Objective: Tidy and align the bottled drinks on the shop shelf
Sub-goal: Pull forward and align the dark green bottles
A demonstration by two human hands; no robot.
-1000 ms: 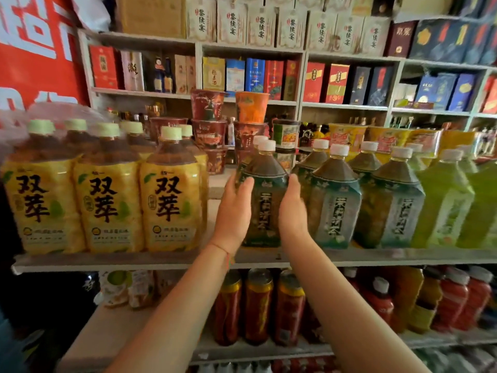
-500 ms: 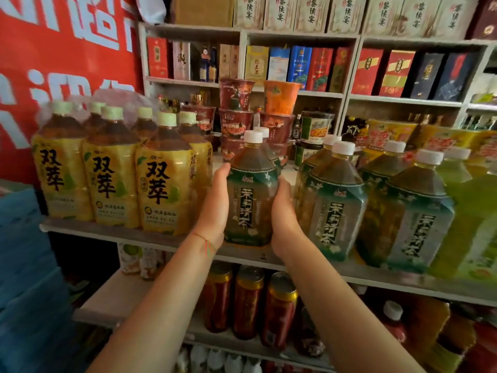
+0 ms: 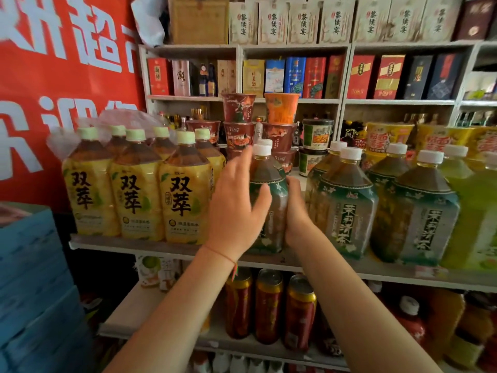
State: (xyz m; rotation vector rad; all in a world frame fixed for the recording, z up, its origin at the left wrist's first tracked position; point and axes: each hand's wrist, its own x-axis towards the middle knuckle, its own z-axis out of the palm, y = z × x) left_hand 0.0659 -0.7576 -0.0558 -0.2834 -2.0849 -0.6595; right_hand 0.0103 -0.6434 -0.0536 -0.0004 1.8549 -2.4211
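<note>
Shelf (image 3: 188,247) carrying yellow-label bottles (image 3: 137,195) at 9 o'clock, green-label bottles (image 3: 387,208) at 3. Dark tea bottle (image 3: 269,181) upright between them. Right hand (image 3: 297,211) wrapped on its 3 o'clock flank, fingers curled. Left hand (image 3: 235,211) at 9, fingers spread, thumb touching label.

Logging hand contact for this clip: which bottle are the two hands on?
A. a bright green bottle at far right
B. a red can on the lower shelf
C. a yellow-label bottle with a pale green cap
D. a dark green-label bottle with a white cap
D: the left hand and right hand flank the white-capped dark green-label bottle, beside the yellow-label bottles.
</note>
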